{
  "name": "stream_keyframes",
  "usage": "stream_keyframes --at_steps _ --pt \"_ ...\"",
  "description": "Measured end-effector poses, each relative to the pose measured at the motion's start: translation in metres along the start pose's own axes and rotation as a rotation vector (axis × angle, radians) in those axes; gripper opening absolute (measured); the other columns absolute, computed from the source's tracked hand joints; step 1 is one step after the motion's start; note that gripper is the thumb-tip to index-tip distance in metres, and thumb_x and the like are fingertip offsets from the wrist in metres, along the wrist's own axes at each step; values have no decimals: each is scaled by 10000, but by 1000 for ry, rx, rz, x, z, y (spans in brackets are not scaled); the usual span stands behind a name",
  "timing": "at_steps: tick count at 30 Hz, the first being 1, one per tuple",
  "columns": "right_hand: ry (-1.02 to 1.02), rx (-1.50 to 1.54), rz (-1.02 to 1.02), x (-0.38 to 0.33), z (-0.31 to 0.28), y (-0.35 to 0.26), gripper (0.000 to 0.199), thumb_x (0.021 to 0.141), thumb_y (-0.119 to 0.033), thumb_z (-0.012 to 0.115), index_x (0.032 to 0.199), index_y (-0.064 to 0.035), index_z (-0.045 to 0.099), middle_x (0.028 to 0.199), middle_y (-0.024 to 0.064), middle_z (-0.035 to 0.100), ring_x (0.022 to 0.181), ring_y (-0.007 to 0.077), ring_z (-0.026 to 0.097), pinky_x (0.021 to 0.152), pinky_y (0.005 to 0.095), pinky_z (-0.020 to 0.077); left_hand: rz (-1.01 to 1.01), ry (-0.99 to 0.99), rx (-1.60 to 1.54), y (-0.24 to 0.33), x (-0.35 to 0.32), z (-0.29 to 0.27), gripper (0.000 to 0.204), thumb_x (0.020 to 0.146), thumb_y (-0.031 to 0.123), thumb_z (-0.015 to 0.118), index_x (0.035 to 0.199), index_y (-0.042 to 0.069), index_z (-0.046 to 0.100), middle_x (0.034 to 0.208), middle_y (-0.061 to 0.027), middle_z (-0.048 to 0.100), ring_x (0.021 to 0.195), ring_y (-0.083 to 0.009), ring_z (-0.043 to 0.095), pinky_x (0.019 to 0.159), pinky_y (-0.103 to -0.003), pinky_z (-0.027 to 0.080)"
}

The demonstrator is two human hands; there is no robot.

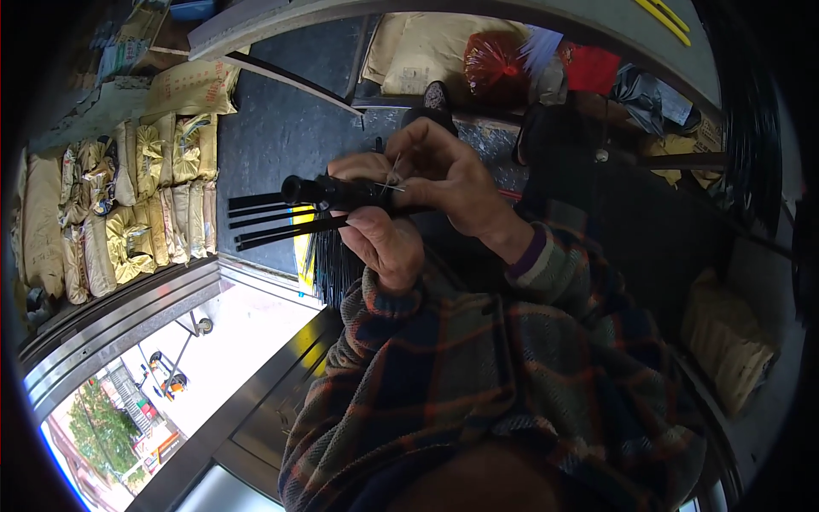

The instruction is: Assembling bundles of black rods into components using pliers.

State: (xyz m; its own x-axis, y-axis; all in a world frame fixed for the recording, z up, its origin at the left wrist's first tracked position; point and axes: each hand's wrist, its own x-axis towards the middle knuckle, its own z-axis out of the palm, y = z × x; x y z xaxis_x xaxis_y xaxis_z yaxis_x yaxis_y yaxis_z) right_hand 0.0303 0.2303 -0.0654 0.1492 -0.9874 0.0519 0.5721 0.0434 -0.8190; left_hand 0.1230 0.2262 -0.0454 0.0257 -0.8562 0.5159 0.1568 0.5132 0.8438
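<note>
A bundle of slim black rods (pixel 281 226) is in front of my chest, its loose ends fanning out to the left. With them lies a thicker black piece with a round, ring-like end (pixel 299 189). My left hand (pixel 388 252) is wrapped round the bundle, thumb on the near side and fingers on the far side. At the bundle's right part, my right hand (pixel 452 183) is closed, its fingertips pinching a thin pale strand (pixel 391 186), a string or wire, that lies against the rods. The exact kind of the rods cannot be made out.
Paper-wrapped packages (pixel 128 205) stand in rows at the left. More black rods (pixel 341 273) hang below my left hand. A red plastic bag (pixel 495 66) and a brown sack (pixel 435 51) lie beyond my feet. A brown package (pixel 729 341) stands at the right.
</note>
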Motion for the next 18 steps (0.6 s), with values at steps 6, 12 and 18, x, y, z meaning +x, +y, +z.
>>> stream_keyframes --at_steps 6,12,18 --pt "-107 83 23 12 -11 2 511 611 -146 805 1015 -72 500 885 -32 493 731 40 449 653 180 400 -26 -140 58 0 7 -7 540 861 569 370 865 31 413 833 -66 386 739 -156 414 693 -294 364" --pt "-115 177 19 18 -13 2 476 664 -176 761 1026 -50 477 922 -18 494 812 59 476 721 208 398 49 -300 113 0 18 -11 353 822 328 566 930 22 429 881 -70 410 779 -141 428 746 -281 367" --pt "-129 186 59 16 -41 -23 462 718 -121 698 1112 -11 483 1048 56 541 998 129 516 861 260 412 -180 -226 270 0 22 6 215 779 -12 520 977 14 442 867 -63 470 799 -141 503 751 -269 413"
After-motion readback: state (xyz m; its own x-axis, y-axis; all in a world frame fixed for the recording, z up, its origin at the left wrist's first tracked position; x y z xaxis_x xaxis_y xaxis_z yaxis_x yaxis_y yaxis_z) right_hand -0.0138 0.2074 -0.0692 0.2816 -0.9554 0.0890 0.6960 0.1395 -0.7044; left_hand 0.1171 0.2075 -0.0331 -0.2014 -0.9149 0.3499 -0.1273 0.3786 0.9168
